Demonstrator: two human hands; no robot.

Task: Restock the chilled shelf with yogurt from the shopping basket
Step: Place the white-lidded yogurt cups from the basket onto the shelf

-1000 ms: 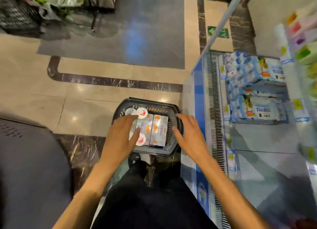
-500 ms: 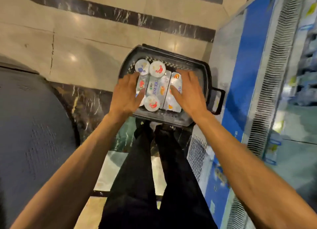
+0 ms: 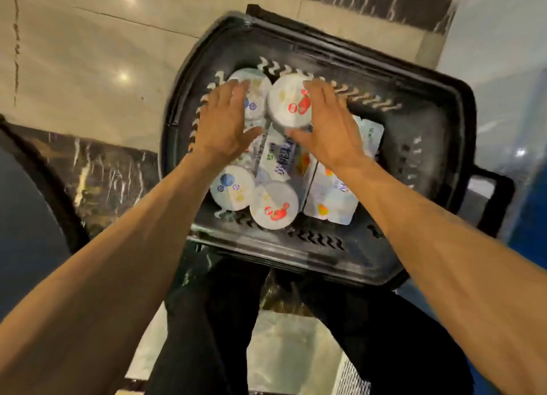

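Note:
A black shopping basket (image 3: 438,104) stands on the floor in front of my legs. Inside are several white yogurt cups and flat white yogurt pouches (image 3: 331,199). My left hand (image 3: 225,122) lies with fingers stretched over the far blue-print cup (image 3: 259,98). My right hand (image 3: 328,125) reaches over the far red-print cup (image 3: 288,110), fingers along its right side and thumb at its near edge. Two more cups, one blue-print (image 3: 232,191) and one red-print (image 3: 273,205), sit at the basket's near side. Neither hand has lifted anything.
The blue front of the chiller cabinet (image 3: 529,217) runs along the right edge, with a vent grille (image 3: 352,377) low down. A large dark rounded object (image 3: 26,217) fills the left. The basket handle (image 3: 500,205) sticks out to the right.
The camera has dropped much closer to the basket. Both hands have slid from the near cups and pouches to the two cups at the basket's far end.

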